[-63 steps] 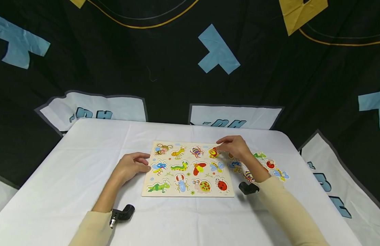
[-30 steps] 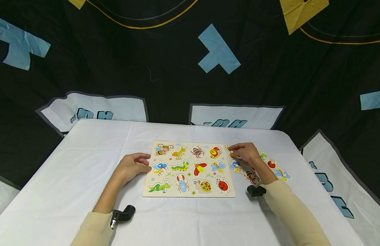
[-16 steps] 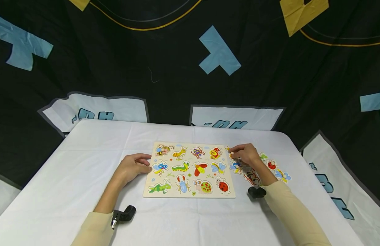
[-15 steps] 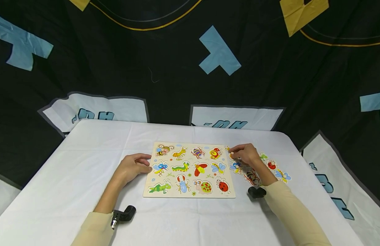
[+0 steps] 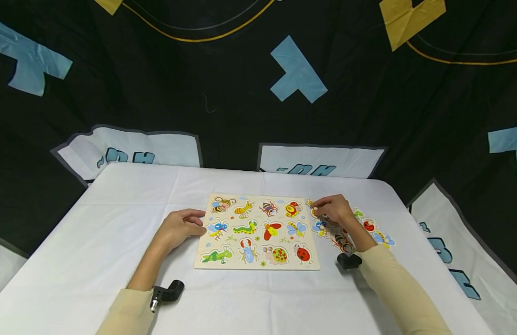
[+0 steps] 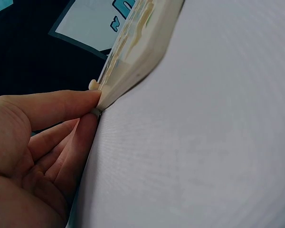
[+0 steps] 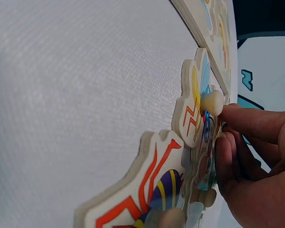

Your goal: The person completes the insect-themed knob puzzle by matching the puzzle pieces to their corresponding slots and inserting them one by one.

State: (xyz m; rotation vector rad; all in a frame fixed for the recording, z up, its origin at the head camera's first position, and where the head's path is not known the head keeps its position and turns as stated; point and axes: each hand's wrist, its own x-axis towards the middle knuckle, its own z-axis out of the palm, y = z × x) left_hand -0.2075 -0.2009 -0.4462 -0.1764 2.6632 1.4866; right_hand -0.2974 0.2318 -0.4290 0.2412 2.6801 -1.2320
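A wooden peg puzzle board (image 5: 257, 265) with rows of painted insects lies flat on the table. My left hand (image 5: 181, 228) holds it by the left edge, and in the left wrist view the thumb and a fingertip come together at the board's edge (image 6: 147, 66). Just off the board's right side, my right hand (image 5: 334, 209) pinches the small knob of a puzzle piece (image 5: 309, 203), which the fingers mostly cover. Close by lie a blue-and-yellow winged piece (image 7: 192, 114) and a purple-striped spider piece (image 7: 156, 180), both with round wooden knobs.
Beyond the right forearm lie more loose pieces, among them a ladybug (image 5: 369, 224) and a dragonfly (image 5: 383, 238). A white cloth covers the table (image 5: 241, 302). Black cameras (image 5: 349, 261) are strapped at both wrists. A dark curtain (image 5: 225, 93) hangs behind.
My right hand has moved from the board's upper right corner rightward to the loose pieces, and has stayed there since about a second ago. The left hand keeps its place at the board.
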